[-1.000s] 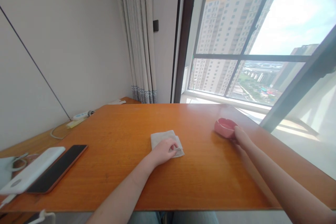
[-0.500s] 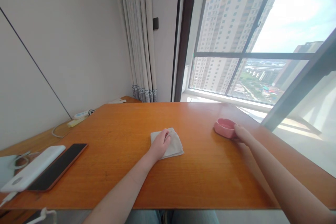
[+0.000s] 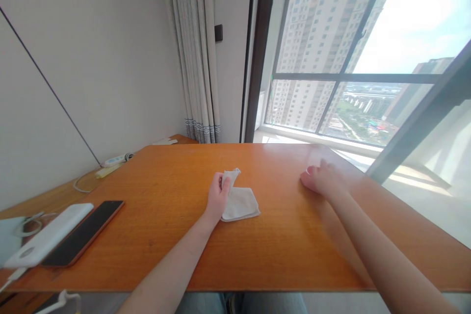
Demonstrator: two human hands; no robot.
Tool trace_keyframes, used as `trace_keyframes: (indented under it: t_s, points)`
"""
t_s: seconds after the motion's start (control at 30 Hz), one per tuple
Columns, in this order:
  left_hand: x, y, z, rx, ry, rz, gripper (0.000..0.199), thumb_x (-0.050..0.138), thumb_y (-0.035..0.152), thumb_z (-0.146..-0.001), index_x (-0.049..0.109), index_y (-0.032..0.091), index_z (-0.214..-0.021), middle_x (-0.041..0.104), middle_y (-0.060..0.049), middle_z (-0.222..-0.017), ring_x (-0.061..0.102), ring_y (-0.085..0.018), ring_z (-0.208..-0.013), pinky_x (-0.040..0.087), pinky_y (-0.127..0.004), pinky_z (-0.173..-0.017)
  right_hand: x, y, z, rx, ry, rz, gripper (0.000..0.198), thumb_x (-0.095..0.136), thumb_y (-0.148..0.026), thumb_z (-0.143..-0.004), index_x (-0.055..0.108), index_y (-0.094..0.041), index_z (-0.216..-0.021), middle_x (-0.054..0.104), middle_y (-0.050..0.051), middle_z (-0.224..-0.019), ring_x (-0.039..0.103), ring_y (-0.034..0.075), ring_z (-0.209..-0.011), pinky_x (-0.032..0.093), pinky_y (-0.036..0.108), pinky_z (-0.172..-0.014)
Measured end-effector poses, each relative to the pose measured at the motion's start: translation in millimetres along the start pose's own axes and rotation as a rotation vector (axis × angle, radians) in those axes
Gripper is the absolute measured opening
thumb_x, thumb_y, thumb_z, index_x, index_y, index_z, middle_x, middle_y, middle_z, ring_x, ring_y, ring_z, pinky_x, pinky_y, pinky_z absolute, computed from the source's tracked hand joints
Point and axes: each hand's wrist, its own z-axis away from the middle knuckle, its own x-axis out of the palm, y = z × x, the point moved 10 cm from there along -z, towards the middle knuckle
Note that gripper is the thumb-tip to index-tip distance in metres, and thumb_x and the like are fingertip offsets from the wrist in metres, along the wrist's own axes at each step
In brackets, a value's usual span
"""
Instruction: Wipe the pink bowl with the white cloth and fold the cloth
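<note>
My left hand (image 3: 217,196) pinches a raised corner of a folded white cloth (image 3: 241,204) between thumb and fingers. The rest of the cloth lies flat on the wooden table in front of me. To the right, my right hand (image 3: 327,176) is over a pink ashtray-like dish (image 3: 308,180) and covers most of it. Only the dish's left side shows. Motion smears the right fingers, so I cannot tell whether they touch the dish.
On the left of the table (image 3: 165,250) lie a black phone (image 3: 83,233) and a white power bank (image 3: 49,235) with a cable. A power strip (image 3: 115,160) rests by the wall. The window is at the right, beyond the table's edge.
My left hand has shifted slightly left and lifted a corner of the cloth. My right hand has moved left from the dish's right side to over it.
</note>
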Motion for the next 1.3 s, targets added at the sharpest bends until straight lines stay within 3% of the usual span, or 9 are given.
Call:
trace_keyframes:
  t_s: [0.2,0.33,0.43,0.6,0.73,0.83,0.93,1.03,1.3]
  points:
    - [-3,3,1,0.016,0.003,-0.073,0.033,0.047,0.045,-0.085,0.035,0.02,-0.068,0.034,0.005,-0.062,0.034,-0.009,-0.057,0.03,-0.022,-0.055,53,-171,75,-0.223,-0.422,-0.364,0.049,0.049,-0.039,-0.085,0.048,-0.015,-0.128,0.061,0.013,-0.118,0.058,0.023,-0.106,0.042,0.03,-0.087]
    - [-9,-4,-5,-0.037,0.017,-0.021,0.035,0.05,0.046,-0.083,0.035,0.019,-0.065,0.036,0.006,-0.06,0.035,-0.009,-0.056,0.031,-0.021,-0.055,74,-220,88,-0.262,-0.493,-0.541,0.06,0.054,-0.025,-0.078,0.037,-0.015,-0.135,0.062,0.011,-0.114,0.06,0.02,-0.099,0.044,0.029,-0.084]
    - [-29,-16,-15,-0.103,0.131,0.111,0.031,0.053,0.046,-0.08,0.042,0.019,-0.069,0.043,0.005,-0.063,0.042,-0.009,-0.058,0.036,-0.021,-0.057,53,-220,73,-0.31,-0.253,-0.712,0.052,0.044,-0.014,-0.077,0.044,-0.018,-0.128,0.063,0.007,-0.11,0.059,0.017,-0.096,0.043,0.028,-0.086]
    - [-75,-40,-24,-0.142,0.423,0.104,0.021,0.052,0.039,-0.08,0.052,0.019,-0.084,0.057,0.001,-0.075,0.055,-0.012,-0.071,0.044,-0.024,-0.066,7,-173,59,-0.346,0.302,-0.858,0.033,0.035,-0.021,-0.083,0.056,-0.016,-0.108,0.06,0.009,-0.109,0.053,0.02,-0.106,0.038,0.033,-0.095]
    - [-74,-60,-25,-0.288,0.319,-0.222,0.028,0.058,0.025,-0.074,0.05,0.019,-0.1,0.061,-0.003,-0.089,0.059,-0.016,-0.08,0.046,-0.027,-0.072,44,-156,42,-0.196,0.091,-0.658,0.036,0.04,-0.017,-0.079,0.055,-0.014,-0.112,0.061,0.01,-0.108,0.055,0.02,-0.103,0.039,0.03,-0.091]
    - [-62,-52,-26,-0.209,0.125,-0.678,0.049,0.06,0.019,-0.069,0.046,0.019,-0.116,0.059,-0.009,-0.105,0.057,-0.023,-0.096,0.043,-0.033,-0.081,61,-149,36,-0.144,-0.029,-0.44,0.045,0.046,-0.017,-0.077,0.051,-0.014,-0.121,0.056,0.013,-0.116,0.056,0.021,-0.102,0.04,0.028,-0.086]
    - [-58,-46,-27,-0.127,0.023,-1.03,0.045,0.057,0.021,-0.072,0.05,0.019,-0.116,0.056,-0.012,-0.112,0.052,-0.027,-0.108,0.038,-0.037,-0.089,62,-140,33,-0.111,-0.05,-0.356,0.044,0.046,-0.021,-0.08,0.05,-0.014,-0.123,0.06,0.013,-0.109,0.058,0.021,-0.095,0.041,0.027,-0.078]
    - [-62,-60,-29,-0.21,-0.081,-1.106,0.029,0.052,0.026,-0.077,0.056,0.019,-0.105,0.058,-0.011,-0.109,0.055,-0.025,-0.103,0.04,-0.034,-0.084,68,-137,32,-0.088,-0.128,-0.316,0.035,0.044,-0.019,-0.082,0.056,-0.012,-0.114,0.066,0.01,-0.093,0.06,0.02,-0.088,0.04,0.026,-0.074]
    - [-76,-82,-28,-0.353,-0.205,-1.064,0.013,0.05,0.031,-0.079,0.052,0.019,-0.075,0.064,-0.009,-0.082,0.059,-0.022,-0.077,0.039,-0.029,-0.064,74,-141,38,-0.123,-0.147,-0.294,0.037,0.05,-0.018,-0.077,0.055,-0.012,-0.113,0.066,0.011,-0.097,0.059,0.021,-0.09,0.039,0.027,-0.074]
